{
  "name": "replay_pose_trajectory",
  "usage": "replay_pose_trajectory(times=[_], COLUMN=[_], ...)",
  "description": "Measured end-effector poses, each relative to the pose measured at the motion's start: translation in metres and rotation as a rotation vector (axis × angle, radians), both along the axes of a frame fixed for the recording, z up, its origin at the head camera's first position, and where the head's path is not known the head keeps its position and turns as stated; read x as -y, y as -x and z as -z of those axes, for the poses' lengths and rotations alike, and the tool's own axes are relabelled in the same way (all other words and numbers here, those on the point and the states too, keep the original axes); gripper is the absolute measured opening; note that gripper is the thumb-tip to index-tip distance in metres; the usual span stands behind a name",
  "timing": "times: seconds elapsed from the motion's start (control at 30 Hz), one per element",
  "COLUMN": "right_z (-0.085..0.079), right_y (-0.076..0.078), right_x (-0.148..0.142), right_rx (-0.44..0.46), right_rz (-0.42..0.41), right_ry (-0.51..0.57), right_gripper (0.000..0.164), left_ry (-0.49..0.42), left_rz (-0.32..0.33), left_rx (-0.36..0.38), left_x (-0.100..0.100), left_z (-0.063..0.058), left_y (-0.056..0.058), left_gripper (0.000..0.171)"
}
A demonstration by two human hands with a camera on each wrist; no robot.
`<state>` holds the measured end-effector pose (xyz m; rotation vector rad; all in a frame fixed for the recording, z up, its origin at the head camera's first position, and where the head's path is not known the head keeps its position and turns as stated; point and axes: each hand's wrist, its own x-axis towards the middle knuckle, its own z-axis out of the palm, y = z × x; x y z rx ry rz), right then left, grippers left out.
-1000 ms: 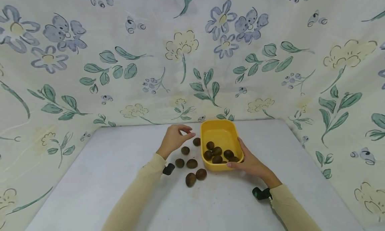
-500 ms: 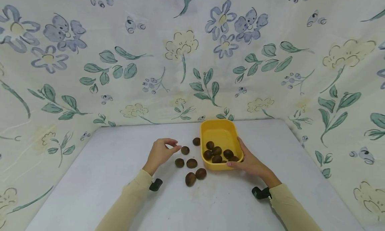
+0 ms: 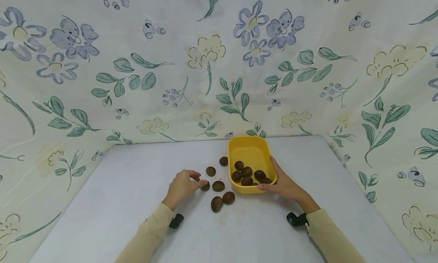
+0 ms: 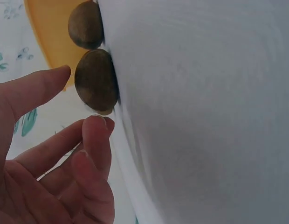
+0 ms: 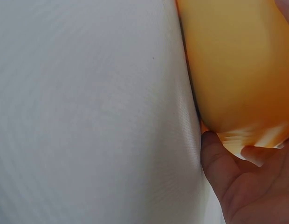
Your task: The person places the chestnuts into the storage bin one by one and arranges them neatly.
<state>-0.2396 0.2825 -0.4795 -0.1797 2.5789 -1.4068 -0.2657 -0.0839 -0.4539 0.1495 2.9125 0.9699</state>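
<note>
Several brown, oval, chestnut-like nuts lie loose on the white table left of a yellow plastic box [image 3: 251, 152]. My left hand [image 3: 182, 188] is at the leftmost nut [image 3: 206, 186] in the head view. In the left wrist view the thumb [image 4: 53, 84] and bent fingers [image 4: 95, 135] stand around the nearest nut [image 4: 95, 79], with a small gap at the thumb tip. Another nut [image 4: 85, 24] lies just beyond it. My right hand [image 3: 286, 185] grips the near right corner of the box, thumb at the front rim. Several nuts [image 3: 246, 171] sit in the box's near end.
Other loose nuts include one [image 3: 223, 161] beside the box's left wall, one [image 3: 218, 186] near the left hand, and a pair in front, one of them [image 3: 216, 204] nearest me. A floral cloth [image 3: 205, 95] hangs behind the white table [image 3: 137, 171] and along its sides.
My left hand has moved from beside the box's left wall leftward and toward me, down to the leftmost nut. The right hand stays on the box, and the nuts have hardly moved.
</note>
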Motion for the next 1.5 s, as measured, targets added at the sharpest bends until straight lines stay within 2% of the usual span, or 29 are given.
replay_pose_trajectory(times=[0.4,0.77,1.1,1.5], right_z=[0.001,-0.002,-0.002,0.001], right_y=[0.0,-0.001,-0.001,0.001], right_x=[-0.001,0.001,0.001,0.001], right_rx=[0.008,0.011,0.015,0.015], right_rz=[0.006,0.005,0.004,0.016], right_ry=[-0.016,-0.026,-0.036,-0.023], right_gripper=[0.127,0.129,0.128,0.127], left_ry=[0.061,0.184,0.202,0.183], left_rz=[0.021,0.036,0.056,0.117], left_rx=[-0.015,-0.034,-0.082,-0.143], left_x=[-0.009,-0.015,-0.02,-0.016], left_z=[0.001,-0.002,-0.001,0.001], left_y=[-0.005,-0.008,-0.01,-0.007], left_gripper=[0.044,0.046,0.034,0.03])
